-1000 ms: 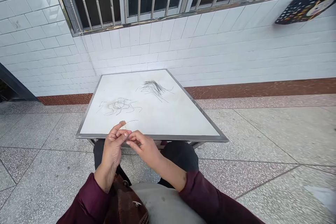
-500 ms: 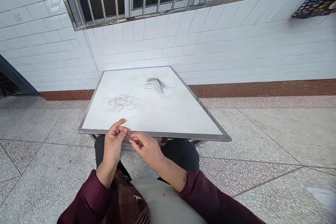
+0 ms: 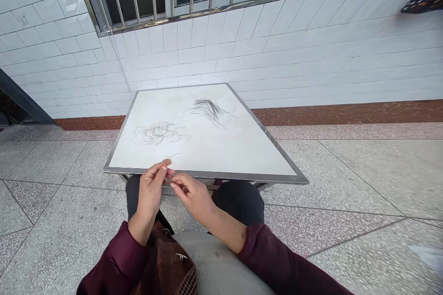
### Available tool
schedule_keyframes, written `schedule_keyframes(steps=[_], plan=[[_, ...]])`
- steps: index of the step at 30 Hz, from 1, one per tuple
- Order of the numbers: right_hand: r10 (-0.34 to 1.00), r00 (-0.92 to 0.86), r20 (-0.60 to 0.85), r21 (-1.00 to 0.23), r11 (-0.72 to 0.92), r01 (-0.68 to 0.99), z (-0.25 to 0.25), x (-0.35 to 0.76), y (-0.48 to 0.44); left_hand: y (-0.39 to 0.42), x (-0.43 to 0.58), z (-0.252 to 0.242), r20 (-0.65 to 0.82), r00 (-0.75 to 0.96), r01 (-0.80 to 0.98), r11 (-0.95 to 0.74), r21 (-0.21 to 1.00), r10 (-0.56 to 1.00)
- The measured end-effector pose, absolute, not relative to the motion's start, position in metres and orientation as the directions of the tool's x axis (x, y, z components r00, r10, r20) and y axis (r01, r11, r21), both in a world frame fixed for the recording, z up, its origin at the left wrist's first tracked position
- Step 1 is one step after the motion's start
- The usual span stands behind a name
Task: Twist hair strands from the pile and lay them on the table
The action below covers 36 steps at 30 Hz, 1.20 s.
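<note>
- Across my lap, a brown bag (image 3: 175, 265) rests below my forearms in maroon sleeves (image 3: 128, 249).
- My left hand (image 3: 150, 189) pinches a thin dark strand (image 3: 174, 155) between thumb and fingers, its free end angling over the table's near edge.
- Beside it, my right hand (image 3: 194, 196) curls close; whether its fingertips grip anything, I cannot tell.
- On the white, metal-rimmed table (image 3: 242, 152), a loose tangle of strands (image 3: 162, 133) lies left.
- Farther back, right of it, sits a denser bundle (image 3: 210, 108).
</note>
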State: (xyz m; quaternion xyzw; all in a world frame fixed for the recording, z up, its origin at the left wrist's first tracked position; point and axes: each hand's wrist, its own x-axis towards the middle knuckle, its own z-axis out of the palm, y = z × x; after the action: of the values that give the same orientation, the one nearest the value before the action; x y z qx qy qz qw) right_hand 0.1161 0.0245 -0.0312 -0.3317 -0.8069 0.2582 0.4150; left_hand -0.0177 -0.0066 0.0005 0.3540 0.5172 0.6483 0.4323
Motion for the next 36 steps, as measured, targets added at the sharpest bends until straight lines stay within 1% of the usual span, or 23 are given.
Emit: schedule_keyframes(steps=[6,12,17,22,29,33,36], plan=[[0.756,-0.455,0.471,-0.717,0.628,0.302,-0.035,0.115,0.023,-0.008,-0.017,0.0,-0.004,-0.38,-0.209,-0.082,0.975,0.925],[0.725,-0.496,0.478,-0.686,0.661,0.305,-0.035,0.116,0.023,-0.009,-0.019,-0.008,0.004,-0.397,-0.233,-0.105,0.967,0.918],[0.694,-0.527,0.491,-0.637,0.699,0.326,-0.035,0.116,0.023,-0.009,-0.021,-0.013,-0.017,-0.412,-0.284,-0.111,0.952,0.911],[0.695,-0.526,0.49,-0.647,0.695,0.314,-0.033,0.116,0.021,-0.009,-0.024,-0.008,-0.029,-0.403,-0.34,-0.12,0.933,0.915],[0.611,-0.576,0.543,-0.577,0.77,0.272,-0.026,0.121,0.023,-0.012,-0.026,-0.005,-0.038,-0.365,-0.313,-0.084,0.946,0.93],[0.652,-0.558,0.513,-0.595,0.739,0.317,-0.026,0.122,0.023,-0.013,-0.026,-0.005,-0.042,-0.329,-0.296,-0.061,0.953,0.943],[0.643,-0.582,0.498,-0.582,0.745,0.325,-0.027,0.123,0.023,-0.014,-0.025,-0.004,-0.038,-0.333,-0.241,-0.047,0.969,0.942]])
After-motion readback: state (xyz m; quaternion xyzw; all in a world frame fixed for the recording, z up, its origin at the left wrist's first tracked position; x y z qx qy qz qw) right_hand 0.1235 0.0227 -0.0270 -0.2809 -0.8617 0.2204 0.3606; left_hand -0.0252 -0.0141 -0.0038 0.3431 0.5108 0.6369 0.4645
